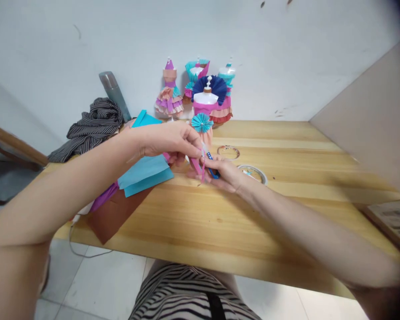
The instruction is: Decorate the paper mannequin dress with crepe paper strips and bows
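Observation:
My left hand (183,141) is closed, its fingertips pinching a narrow piece of pink paper (195,165). Blue-handled scissors (214,172) are gripped in my right hand (227,172), their blades close to the left fingertips and the pink paper; the exact contact is blurred. Just behind my hands stands a dress form (205,98) in a pink paper dress with a dark blue pleated collar. A turquoise paper rosette (202,122) sits on its front, and the lower skirt is partly hidden by my left hand.
More small paper-dressed forms (169,91) stand against the wall. Left lie blue paper (146,173), brown paper (115,218), a striped cloth (95,126) and a grey bottle (115,94). Two rolls of tape, one (228,152) behind the other (262,175), lie right. A cable (86,255) hangs over the front edge.

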`<state>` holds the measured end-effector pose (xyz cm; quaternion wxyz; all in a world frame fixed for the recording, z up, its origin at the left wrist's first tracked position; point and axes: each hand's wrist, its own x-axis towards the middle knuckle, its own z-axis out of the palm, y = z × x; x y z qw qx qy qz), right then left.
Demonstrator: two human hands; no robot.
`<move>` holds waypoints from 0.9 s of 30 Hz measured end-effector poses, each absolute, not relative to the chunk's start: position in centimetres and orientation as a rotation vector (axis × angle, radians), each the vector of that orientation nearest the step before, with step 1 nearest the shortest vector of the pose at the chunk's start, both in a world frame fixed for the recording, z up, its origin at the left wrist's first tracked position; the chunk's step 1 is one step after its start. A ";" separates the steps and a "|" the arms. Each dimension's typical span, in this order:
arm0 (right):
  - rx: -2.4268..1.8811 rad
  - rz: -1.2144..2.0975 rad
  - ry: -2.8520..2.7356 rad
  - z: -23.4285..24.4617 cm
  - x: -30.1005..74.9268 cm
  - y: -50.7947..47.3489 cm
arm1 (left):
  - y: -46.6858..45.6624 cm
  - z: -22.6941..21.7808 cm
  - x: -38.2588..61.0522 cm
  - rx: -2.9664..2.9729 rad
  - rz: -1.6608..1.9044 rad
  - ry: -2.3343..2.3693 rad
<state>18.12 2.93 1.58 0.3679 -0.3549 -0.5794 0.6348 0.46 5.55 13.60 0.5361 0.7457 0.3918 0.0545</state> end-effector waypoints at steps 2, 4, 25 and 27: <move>-0.869 1.797 -1.342 1.6 18.7 2.9 | 5.0 13.5 -0.5 1.767 0.165 0.976; -0.836 1.976 -1.213 1.7 19.8 2.8 | 4.4 12.2 -1.8 1.714 0.153 1.045; -1.193 0.499 -2.589 1.5 21.3 4.3 | -1.9 1.3 -1.7 1.867 -0.063 1.306; -1.173 0.407 -2.612 2.1 21.1 3.3 | -1.9 2.6 -1.7 1.987 -0.144 1.299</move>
